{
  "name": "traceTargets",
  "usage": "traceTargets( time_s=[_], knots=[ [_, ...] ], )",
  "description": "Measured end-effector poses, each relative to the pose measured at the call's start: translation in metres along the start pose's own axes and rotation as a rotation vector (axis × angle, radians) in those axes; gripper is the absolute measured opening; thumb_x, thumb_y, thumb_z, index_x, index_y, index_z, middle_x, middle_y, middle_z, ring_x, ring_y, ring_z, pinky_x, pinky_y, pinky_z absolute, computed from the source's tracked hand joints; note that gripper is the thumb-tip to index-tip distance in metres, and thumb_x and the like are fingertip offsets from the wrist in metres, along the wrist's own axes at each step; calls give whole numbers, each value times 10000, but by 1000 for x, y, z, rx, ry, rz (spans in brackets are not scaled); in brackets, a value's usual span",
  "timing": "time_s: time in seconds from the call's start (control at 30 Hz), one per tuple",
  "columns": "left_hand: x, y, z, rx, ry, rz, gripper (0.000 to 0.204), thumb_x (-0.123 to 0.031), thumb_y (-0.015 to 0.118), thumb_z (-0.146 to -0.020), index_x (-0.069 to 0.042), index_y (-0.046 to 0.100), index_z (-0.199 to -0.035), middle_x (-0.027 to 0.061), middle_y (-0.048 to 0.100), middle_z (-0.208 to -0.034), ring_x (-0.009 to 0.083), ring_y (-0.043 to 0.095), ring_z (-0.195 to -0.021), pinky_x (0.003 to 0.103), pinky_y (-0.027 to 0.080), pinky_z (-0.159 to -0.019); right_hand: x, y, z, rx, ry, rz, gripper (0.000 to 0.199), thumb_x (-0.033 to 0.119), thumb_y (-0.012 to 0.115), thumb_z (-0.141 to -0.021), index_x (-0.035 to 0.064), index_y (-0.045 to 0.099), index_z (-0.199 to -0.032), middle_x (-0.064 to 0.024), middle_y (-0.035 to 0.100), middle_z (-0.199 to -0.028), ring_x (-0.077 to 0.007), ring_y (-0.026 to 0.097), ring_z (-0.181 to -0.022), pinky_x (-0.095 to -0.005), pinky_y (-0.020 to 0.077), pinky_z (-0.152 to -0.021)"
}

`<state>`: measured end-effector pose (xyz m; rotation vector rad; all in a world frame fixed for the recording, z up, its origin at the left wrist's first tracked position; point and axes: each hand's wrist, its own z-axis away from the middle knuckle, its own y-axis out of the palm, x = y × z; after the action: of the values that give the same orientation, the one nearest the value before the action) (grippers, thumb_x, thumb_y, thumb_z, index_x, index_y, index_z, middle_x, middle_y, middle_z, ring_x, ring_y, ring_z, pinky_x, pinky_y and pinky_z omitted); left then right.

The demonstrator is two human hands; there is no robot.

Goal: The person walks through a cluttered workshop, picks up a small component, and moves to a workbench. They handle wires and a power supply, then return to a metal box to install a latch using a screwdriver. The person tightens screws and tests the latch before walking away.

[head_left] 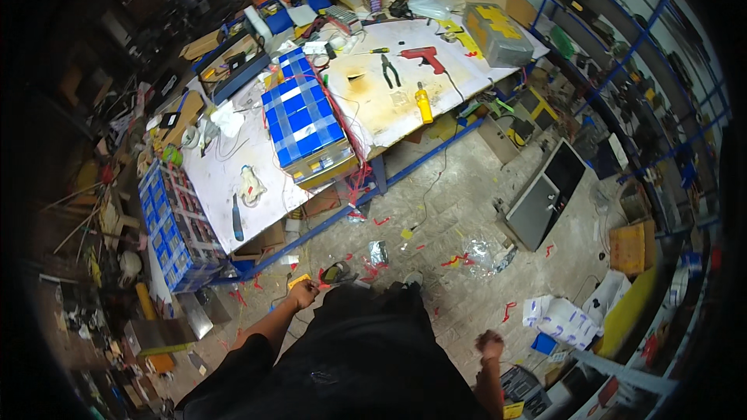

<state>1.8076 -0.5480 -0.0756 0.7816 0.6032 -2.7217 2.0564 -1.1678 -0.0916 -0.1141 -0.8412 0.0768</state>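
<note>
Nearest, on the right, the right hand (490,344) hangs over the floor (436,222), empty as far as it shows; its fingers look curled, but blur hides whether its grip is open or closed. To its right lie a small blue piece (544,344) and, a little farther off, a white patterned package (562,322).

On the left, the left hand (304,293) is held out in front of the body, short of the table (405,120), its grip closed on a small yellow piece (299,281) that sticks out past the fingertips. Red scraps and crumpled clear plastic (484,255) are scattered over the floor beyond.

At the table's left end stands a blue battery pack (173,225) bound with clear strips. On the near left part of the tabletop lie a dark blue-handled tool (237,218) and a whitish bundle (250,186).

Farther on, a second blue pack (303,117) sits across the middle, red wires at its right side. Right of it are a yellow tool (423,105), dark pliers (390,71) and a red glue gun (425,58). A grey box with yellow tape (498,35) stands at the far right.
</note>
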Motion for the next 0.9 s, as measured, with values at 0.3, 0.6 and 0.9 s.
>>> traceTargets(
  time_s=[0.3, 0.6, 0.9],
  knots=[
    [-17, 19, 50, -320, 187, -284, 363, -331, 715, -869, -59, 675, -1105, 182, 724, -1018, 337, 702, -943, 426, 551, -813, 101, 35, -76, 160, -1, 59, 212, 148, 626, -975, 131, 560, -774, -11, 543, -639, -127, 526, -491, -261, 404, -408],
    [35, 48, 121, -379, 256, 170, 397, -254, 681, -937, -1, 620, -1236, 134, 736, -1035, 205, 710, -954, 351, 561, -834, -31, 70, -100, 494, -126, 988, 261, 115, 655, -911, 5, 626, -676, -59, 608, -653, -144, 575, -599, -311, 444, -552],
    [254, 29, 253, -677, 183, 579, 380, -234, 682, -944, 13, 651, -1231, 128, 740, -1093, 209, 714, -982, 342, 560, -887, 65, 262, 47, 657, -40, 994, 209, 202, 601, -964, 10, 638, -889, -125, 680, -773, -250, 682, -605, -354, 547, -516]
  ],
)
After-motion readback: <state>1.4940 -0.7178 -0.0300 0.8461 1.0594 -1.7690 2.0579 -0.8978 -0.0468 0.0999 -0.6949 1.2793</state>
